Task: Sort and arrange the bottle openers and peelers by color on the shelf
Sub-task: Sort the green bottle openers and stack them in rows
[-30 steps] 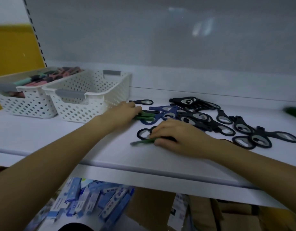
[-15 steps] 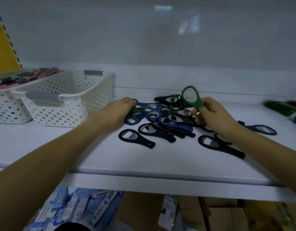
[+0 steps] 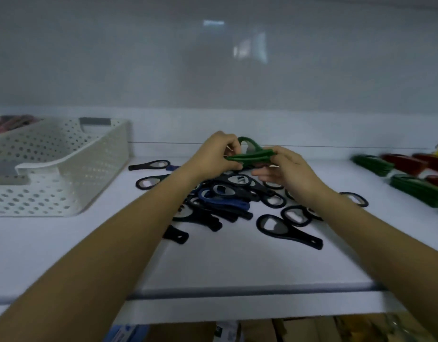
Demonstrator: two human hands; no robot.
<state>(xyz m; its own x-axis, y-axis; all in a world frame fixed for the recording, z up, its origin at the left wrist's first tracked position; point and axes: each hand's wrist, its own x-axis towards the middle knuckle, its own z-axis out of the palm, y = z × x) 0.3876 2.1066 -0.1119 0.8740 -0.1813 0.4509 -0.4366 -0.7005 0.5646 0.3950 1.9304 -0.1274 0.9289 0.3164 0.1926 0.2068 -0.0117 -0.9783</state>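
- Green bottle openers [image 3: 252, 156] bundled, pinched at both ends: left hand [image 3: 213, 155], right hand [image 3: 292, 169].
- Likely light, stiff plastic, smooth; best gripped across stacked handles, against fanning.

Green openers [image 3: 250, 157], two or so, bunched level, pinched between left hand [image 3: 213, 154] and right hand [image 3: 289, 169] above centre. Black and blue openers [image 3: 227, 196] heaped flat mid-frame. One black opener [image 3: 287, 230] apart, lower right. Green stacks [image 3: 370, 165], red stacks [image 3: 405, 164] at right edge, blurred, possibly peelers.

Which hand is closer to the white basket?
Left. The left hand sits right of the white basket; the right hand is farther right, beyond the green openers.
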